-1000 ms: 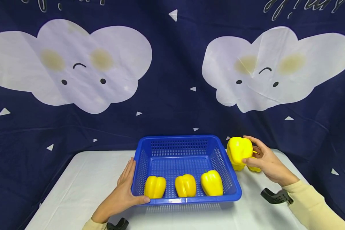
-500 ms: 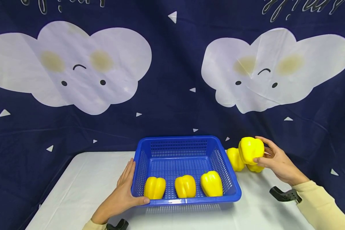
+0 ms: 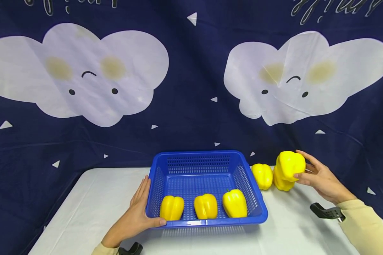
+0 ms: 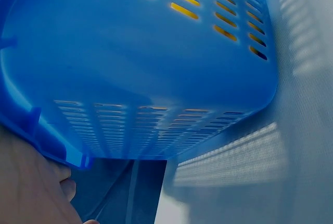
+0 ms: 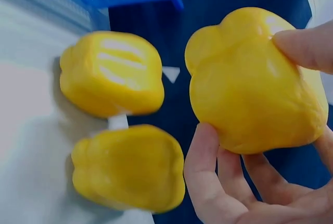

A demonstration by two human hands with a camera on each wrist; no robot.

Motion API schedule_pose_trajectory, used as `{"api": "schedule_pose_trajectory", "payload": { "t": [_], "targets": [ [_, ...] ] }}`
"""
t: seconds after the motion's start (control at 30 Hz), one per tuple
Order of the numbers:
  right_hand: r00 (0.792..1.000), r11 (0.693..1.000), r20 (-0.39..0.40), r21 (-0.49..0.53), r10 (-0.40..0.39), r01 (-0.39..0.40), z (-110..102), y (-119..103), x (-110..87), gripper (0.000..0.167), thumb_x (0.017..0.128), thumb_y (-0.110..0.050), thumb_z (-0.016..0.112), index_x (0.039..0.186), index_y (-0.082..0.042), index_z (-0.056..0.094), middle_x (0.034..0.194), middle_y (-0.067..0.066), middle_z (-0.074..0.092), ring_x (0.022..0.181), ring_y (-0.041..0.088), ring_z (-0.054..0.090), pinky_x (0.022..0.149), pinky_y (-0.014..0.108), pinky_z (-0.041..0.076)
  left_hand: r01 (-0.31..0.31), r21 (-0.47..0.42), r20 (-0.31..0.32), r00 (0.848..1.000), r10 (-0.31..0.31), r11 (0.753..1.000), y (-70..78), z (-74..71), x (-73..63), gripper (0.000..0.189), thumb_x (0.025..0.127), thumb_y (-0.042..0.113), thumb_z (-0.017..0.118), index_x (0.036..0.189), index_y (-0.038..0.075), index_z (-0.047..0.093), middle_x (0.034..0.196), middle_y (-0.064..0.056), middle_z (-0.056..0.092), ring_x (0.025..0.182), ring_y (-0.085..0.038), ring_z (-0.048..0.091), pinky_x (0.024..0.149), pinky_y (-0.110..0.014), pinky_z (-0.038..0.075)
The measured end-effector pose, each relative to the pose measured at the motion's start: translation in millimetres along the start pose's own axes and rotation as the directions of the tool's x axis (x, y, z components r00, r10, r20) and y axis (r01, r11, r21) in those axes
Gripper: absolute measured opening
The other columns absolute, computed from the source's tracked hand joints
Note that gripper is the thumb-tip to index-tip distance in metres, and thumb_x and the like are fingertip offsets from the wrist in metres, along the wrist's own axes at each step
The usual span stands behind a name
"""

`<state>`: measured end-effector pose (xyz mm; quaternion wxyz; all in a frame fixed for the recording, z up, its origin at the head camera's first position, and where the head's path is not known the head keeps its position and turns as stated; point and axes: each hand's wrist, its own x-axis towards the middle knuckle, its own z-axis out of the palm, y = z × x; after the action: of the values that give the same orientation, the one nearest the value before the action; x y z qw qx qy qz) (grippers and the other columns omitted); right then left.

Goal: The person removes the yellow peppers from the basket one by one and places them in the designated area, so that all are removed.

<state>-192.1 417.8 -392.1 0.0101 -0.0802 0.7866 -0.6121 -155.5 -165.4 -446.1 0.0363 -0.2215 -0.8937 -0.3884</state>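
Observation:
My left hand [image 3: 134, 214] rests against the left side of a blue perforated plastic basket [image 3: 210, 222], fingers straight along the rim and thumb on its front edge. Three yellow bell peppers stand in a row along the front inside: a left one [image 3: 172, 208], a middle one [image 3: 206, 206] and a right one [image 3: 234, 203]. To the right of the basket, my right hand [image 3: 325, 181] holds another yellow bell pepper [image 3: 292, 164] between thumb and fingers, raised above the table. Behind and below it stand two more, a nearer-basket pepper [image 3: 262, 176] and a partly covered pepper [image 3: 281, 181].
A white-covered table [image 3: 99, 198] carries everything. Right behind it hangs a dark blue cloth [image 3: 191, 117] printed with pale clouds and small triangles. Black straps with wrist devices [image 3: 327, 211] sit below both hands.
My right hand has moved right with its pepper, away from the basket, uncovering the pepper beside the basket. The left hand, the basket and the three peppers inside stay put.

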Motion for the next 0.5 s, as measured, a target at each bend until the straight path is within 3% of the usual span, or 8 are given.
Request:
{"api": "schedule_pose_trajectory", "payload": {
  "t": [0.5],
  "targets": [
    [0.998, 0.995, -0.004, 0.087, 0.057, -0.056, -33, 21, -6.2, 0.090, 0.097, 0.005, 0.060, 0.164, -0.025, 0.008, 0.121, -0.019, 0.050, 0.101, 0.002, 0.065, 0.080, 0.030, 0.059, -0.012, -0.018, 0.001, 1.000, 0.012, 1.000, 0.1, -0.2, 0.2, 0.132, 0.073, 0.050, 0.086, 0.157, -0.008, 0.003, 0.166, -0.025, -0.006, 0.150, -0.048, -0.003, 0.107, -0.078, 0.005]
  ]
}}
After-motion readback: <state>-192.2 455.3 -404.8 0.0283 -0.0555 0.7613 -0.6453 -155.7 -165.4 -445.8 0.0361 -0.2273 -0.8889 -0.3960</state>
